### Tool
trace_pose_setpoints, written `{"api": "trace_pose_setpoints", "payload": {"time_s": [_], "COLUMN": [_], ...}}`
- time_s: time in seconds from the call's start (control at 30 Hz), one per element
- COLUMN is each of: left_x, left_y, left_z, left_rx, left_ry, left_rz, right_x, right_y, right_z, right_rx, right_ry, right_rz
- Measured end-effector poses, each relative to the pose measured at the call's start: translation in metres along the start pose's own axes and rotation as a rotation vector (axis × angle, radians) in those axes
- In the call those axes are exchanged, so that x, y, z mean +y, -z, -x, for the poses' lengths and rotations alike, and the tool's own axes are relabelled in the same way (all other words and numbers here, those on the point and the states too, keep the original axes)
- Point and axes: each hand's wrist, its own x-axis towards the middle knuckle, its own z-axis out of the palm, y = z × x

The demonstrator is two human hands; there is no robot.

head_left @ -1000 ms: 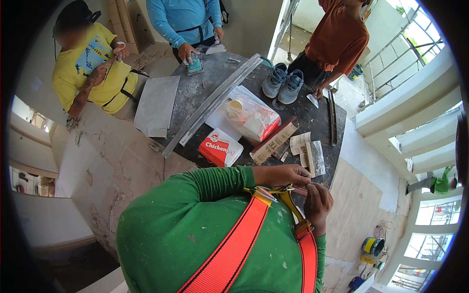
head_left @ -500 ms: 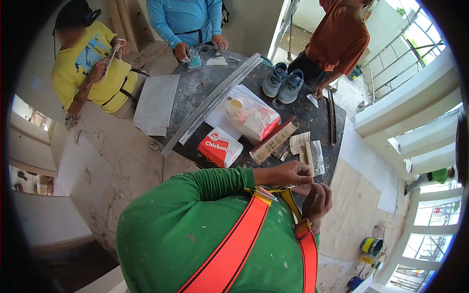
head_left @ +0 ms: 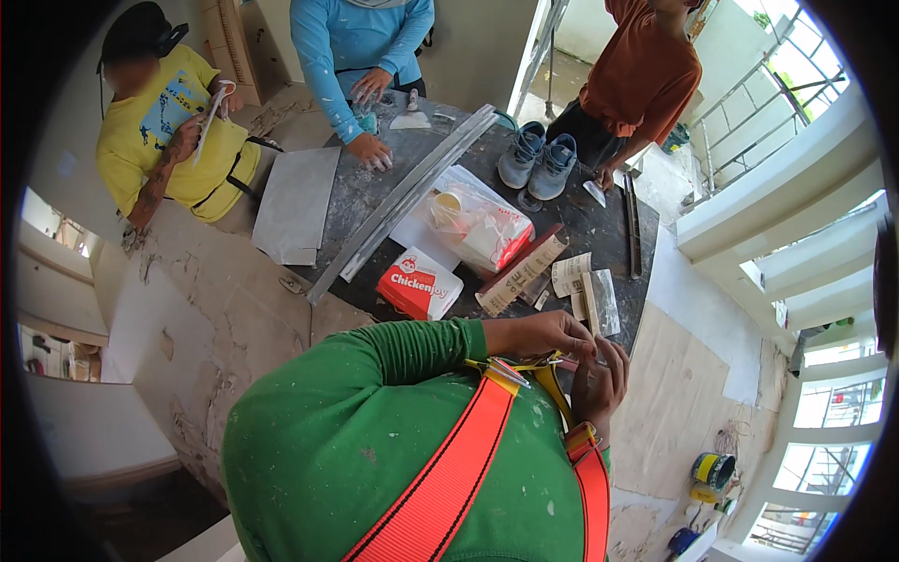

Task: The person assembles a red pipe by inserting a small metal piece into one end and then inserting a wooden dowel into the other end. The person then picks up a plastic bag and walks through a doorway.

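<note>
My left hand (head_left: 552, 335) and my right hand (head_left: 599, 382) meet over the near edge of the dark table, in front of my chest. Both have their fingers pinched together. What they hold is too small or hidden to make out. A bit of reddish material (head_left: 566, 363) shows between the wrists, beside my harness straps (head_left: 440, 468). Just beyond my fingers lie a small sanding block or folded tan piece (head_left: 590, 304) and a clear plastic packet (head_left: 607, 302). Printed tan sandpaper sheets (head_left: 567, 273) and a longer folded sandpaper piece (head_left: 515, 281) lie farther left.
A red-and-white food box (head_left: 420, 284), a bagged box with a cup (head_left: 492, 229), long metal profiles (head_left: 412, 201) and grey shoes (head_left: 538, 159) cover the table (head_left: 375, 159). Three people in yellow, blue and rust-red shirts stand around it. Buckets (head_left: 714, 471) stand on the floor at right.
My hands stay pinched together, with slight finger movement. Across the table, the blue-sleeved person's hands have shifted, one now flat on the tabletop nearer to me.
</note>
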Motion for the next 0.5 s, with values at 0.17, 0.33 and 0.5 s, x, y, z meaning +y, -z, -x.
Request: {"api": "trace_pose_setpoints", "payload": {"time_s": [0.17,0.33,0.5], "left_x": [0.011,0.003,-0.003], "left_y": [-0.007,0.003,0.008], "left_z": [0.005,0.005,0.003], "left_rx": [-0.041,-0.055,-0.051], "left_ry": [-0.008,-0.008,-0.024], "left_rz": [0.049,0.051,-0.118], "right_x": [0.007,0.001,0.001], "right_y": [-0.005,-0.010,-0.012], "right_z": [0.007,0.006,0.007], "right_rx": [-0.050,-0.047,-0.064], "right_ry": [-0.016,-0.044,-0.060], "right_rz": [-0.063,-0.107,-0.115]}}
